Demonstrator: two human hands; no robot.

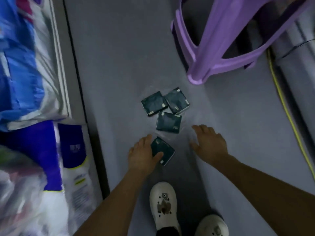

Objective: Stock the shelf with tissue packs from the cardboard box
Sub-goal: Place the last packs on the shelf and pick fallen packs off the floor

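The grey floor (119, 65) carries four dark tissue packs (168, 122), a purple stool (213, 53) and two white shoes (163, 205).

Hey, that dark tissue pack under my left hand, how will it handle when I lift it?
The dark tissue pack looks flat, so it is unlikely to roll. Its glossy wrap may be slippery in the left hand. Probably soft and light.

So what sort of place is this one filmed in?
Probably a shop aisle. Packaged goods fill the shelf on the left, dark tissue packs lie on the grey floor, and a purple plastic stool stands nearby. The left hand grips one pack.
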